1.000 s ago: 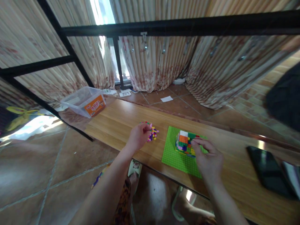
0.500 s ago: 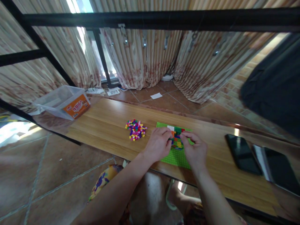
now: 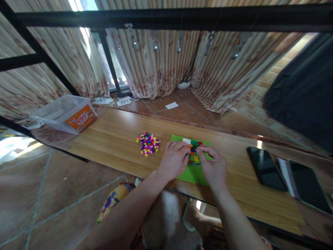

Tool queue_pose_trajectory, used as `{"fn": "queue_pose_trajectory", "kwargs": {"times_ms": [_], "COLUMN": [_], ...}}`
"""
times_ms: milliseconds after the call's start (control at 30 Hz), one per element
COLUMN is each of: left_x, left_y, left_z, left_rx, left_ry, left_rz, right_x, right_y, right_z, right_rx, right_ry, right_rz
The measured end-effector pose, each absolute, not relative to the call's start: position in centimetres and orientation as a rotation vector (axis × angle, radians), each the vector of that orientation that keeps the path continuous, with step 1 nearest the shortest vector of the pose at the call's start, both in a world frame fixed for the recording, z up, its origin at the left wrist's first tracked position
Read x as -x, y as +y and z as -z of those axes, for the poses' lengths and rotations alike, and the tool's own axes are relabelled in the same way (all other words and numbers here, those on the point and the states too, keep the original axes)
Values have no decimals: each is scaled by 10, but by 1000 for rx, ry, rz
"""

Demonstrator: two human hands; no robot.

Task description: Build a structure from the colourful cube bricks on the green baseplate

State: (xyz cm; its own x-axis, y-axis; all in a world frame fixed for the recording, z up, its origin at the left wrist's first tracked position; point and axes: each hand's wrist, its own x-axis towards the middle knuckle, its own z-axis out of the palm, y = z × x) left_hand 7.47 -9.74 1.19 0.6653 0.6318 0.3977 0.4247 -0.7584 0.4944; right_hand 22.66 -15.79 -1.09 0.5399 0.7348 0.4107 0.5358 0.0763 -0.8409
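A green studded baseplate (image 3: 194, 177) lies on the wooden bench top, with a patch of small multicoloured toy bricks (image 3: 195, 159) built up on it. White, dark green and red bricks line the far side of that patch. From the left, my left hand (image 3: 174, 159) rests over the plate, its fingers curled down against the bricks beside an orange one. My right hand (image 3: 213, 165) comes in from the right with thumb and forefinger pinched together at the bricks. Whatever sits between the fingertips of either hand is too small or hidden to make out.
Loose toy bricks (image 3: 148, 143) lie in a pile left of the plate. A clear plastic box (image 3: 61, 113) with an orange label stands at the bench's left end. A dark phone (image 3: 266, 168) and another dark device (image 3: 309, 185) lie at the right. A black metal bar (image 3: 166, 17) crosses above.
The whole view has shifted slightly, so everything sits a little further left. Both hands stay at the same bricks, with only small finger movement.
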Motion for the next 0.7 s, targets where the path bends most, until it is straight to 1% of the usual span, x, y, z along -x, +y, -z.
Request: {"fn": "queue_pose_trajectory", "kwargs": {"times_ms": [300, 533, 700], "left_x": [-77, -78, -79], "left_y": [-101, -100, -100], "left_z": [-3, -5, -5], "left_rx": [-2322, -2297, -2283], "left_ry": [958, 956, 941], "left_rz": [-939, -936, -929], "right_x": [-220, -213, -213], "right_y": [-157, -157, -155], "right_z": [11, 11, 12], "right_rx": [1582, 1633, 1636], "right_ry": [-1178, -1247, -1196], "right_rz": [-215, -173, -212]}}
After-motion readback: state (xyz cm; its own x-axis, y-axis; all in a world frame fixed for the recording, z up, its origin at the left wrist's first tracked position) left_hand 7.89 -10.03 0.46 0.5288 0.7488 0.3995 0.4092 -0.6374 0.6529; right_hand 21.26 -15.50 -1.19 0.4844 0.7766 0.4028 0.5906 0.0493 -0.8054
